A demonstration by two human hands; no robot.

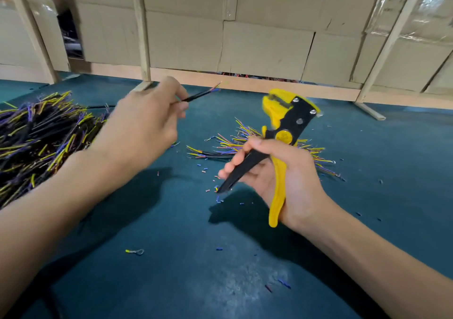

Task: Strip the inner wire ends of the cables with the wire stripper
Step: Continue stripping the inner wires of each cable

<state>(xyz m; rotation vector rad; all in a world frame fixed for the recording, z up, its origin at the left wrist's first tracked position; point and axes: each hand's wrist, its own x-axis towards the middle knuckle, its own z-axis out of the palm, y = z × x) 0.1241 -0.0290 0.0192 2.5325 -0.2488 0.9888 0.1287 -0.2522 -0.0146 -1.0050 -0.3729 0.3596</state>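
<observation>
My left hand (pixel 144 122) pinches a thin black cable (pixel 199 95) whose coloured inner wire ends point up and to the right, above the table. My right hand (pixel 282 171) grips the yellow and black wire stripper (pixel 286 125) by its handles, with the jaws raised and pointing away from me. The handles are spread apart. A gap of about a hand's width separates the cable's tip from the stripper's jaws. A big pile of black cables (pixel 36 137) with yellow and purple ends lies at the left, partly behind my left forearm.
A smaller pile of cables (pixel 228 144) lies behind my right hand on the teal table mat (pixel 183 257). Small bits of cut insulation (pixel 218 199) and a ring terminal (pixel 136 251) are scattered on the mat. A wooden frame with cardboard panels (pixel 245 36) closes off the back.
</observation>
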